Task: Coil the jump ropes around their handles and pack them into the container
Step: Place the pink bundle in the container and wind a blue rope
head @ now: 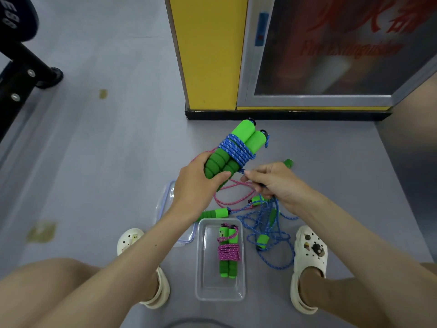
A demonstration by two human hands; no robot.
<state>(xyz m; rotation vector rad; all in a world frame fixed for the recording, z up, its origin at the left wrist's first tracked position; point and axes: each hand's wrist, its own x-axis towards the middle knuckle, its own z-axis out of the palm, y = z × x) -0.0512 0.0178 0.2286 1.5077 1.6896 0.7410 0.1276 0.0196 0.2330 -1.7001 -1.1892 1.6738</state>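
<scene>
1. Our left hand (196,183) holds a pair of green foam jump-rope handles (243,132) above the floor, beyond the far end of the clear rectangular plastic container (201,268). Its grip is closed round their ribbed lower ends, with the thumb across the front.
2. A blue-and-white braided rope (234,147) sits in several turns round the middle of that pair. Our right hand (272,183) pinches the free run of cord just beside the handles, so that grip is closed on the rope.
3. The rest of the blue cord drops into a loose tangle on the grey floor (106,162), to the right of the container.
4. A loose pink braided rope (227,202) lies past the container's far end.
5. One finished bundle wound in pink cord (228,253) lies inside the container. The clear lid (165,202) lies just left of it.
6. We judge the foam light, soft and grippy, so the ribbed ends are the place to hold, which leaves the middle free for winding.
7. The cord looks limp and prone to snagging in the tangle. A pinch close to the coil should hold each turn tight.
</scene>
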